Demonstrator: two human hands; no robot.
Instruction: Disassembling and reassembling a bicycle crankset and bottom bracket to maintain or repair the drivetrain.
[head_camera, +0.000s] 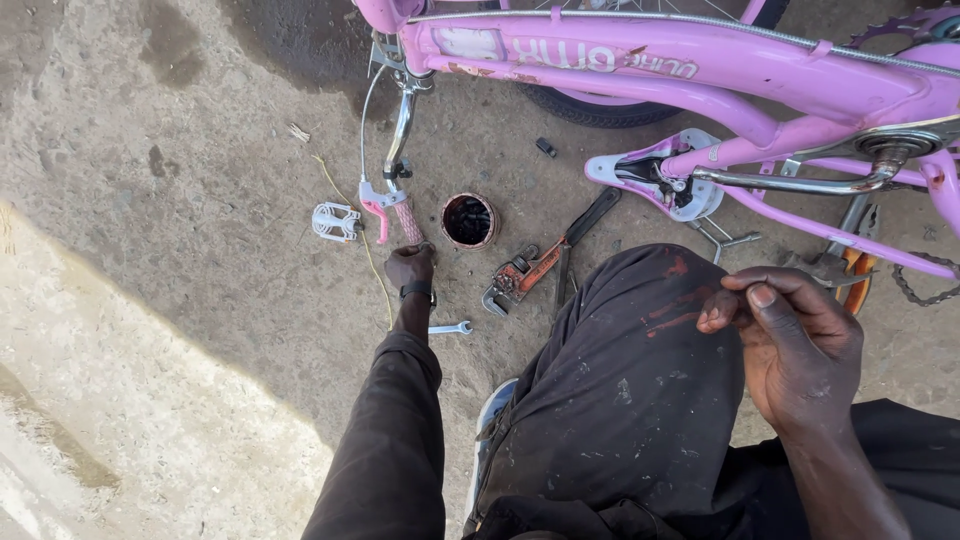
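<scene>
our left hand (410, 268) is stretched out to the ground at about eleven o'clock from our knee, fingers curled down right at the tip of the pink handlebar grip (407, 222) of the upturned pink bicycle (700, 70). from here we cannot tell whether those fingers are pinching something small off the concrete floor (180, 200) or just resting on it. our right hand (790, 340) is up over our thigh at three o'clock, thumb and fingers pressed together as if on a tiny part (too small or too hidden for us to name).

around the left hand: a white pedal (335, 221) at ten o'clock, a small round tin of dark grease (468, 221) at one o'clock, a red pipe wrench (518, 275) just beyond the tin, and a small spanner (451, 327) lying beside our wrist at five o'clock. a dark flat tool (590, 217) lies past the wrench, and the white-and-pink saddle (660, 180) rests on the floor under the frame.

in our judgement, the reach goes best if we keep the left wrist low and steady, close the fingertips squarely on whatever lies by the grip, and keep the right-hand pinch firm so nothing drops into the gritty floor.
</scene>
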